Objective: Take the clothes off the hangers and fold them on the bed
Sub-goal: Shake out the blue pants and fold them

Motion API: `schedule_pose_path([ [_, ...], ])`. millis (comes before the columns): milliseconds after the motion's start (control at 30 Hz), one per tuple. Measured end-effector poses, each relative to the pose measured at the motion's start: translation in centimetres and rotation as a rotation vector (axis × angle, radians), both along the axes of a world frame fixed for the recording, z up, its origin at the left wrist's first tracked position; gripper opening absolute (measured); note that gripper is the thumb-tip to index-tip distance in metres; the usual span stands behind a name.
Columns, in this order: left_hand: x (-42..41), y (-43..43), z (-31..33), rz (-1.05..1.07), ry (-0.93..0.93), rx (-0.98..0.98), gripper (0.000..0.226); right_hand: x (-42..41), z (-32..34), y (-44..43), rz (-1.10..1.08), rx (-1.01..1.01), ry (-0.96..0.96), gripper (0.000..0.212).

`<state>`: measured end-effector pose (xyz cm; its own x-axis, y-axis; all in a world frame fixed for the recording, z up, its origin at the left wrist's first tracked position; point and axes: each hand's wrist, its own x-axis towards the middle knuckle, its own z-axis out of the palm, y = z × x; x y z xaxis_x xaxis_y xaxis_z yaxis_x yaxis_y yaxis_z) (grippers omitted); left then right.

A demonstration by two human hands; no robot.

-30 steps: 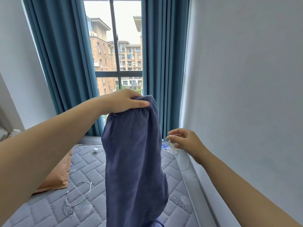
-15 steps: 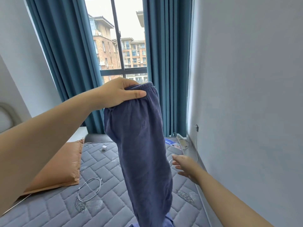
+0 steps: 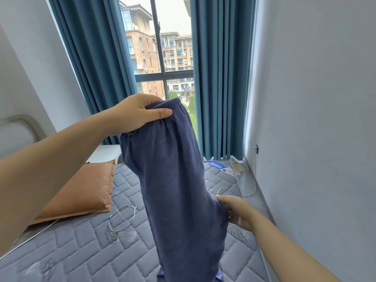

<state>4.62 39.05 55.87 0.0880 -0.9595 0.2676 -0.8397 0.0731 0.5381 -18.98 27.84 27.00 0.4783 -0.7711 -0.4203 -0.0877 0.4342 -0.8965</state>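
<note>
The dark navy cotton trousers with an elastic waistband [image 3: 175, 180] could slip and bunch on the grey quilted mattress [image 3: 81, 247] if the left hand [image 3: 138, 113], pinching the waistband at twelve o'clock, loosens. The right hand [image 3: 236, 211], fingers spread, touches the fabric's four-o'clock edge.

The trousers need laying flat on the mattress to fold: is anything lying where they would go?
Yes. A white cable lies looped on the mattress left of the hanging trousers, near the orange pillow.
</note>
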Motion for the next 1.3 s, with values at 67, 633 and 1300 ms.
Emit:
schedule_pose_path([
  [67,-0.3,-0.3,-0.8,0.025,-0.011,0.003,0.035,-0.7,-0.4,-0.2,-0.128,0.005,-0.111,0.014],
  [633,-11.8,-6.3,-12.0,0.023,0.167,0.207,0.023,-20.3,-1.2,-3.6,-0.924,-0.415,0.333,0.01],
  [1300,-0.8,6.6,-32.8,0.338,0.575,0.575,0.042,-3.7,-16.6,-0.9,0.108,-0.431,0.771,0.018],
])
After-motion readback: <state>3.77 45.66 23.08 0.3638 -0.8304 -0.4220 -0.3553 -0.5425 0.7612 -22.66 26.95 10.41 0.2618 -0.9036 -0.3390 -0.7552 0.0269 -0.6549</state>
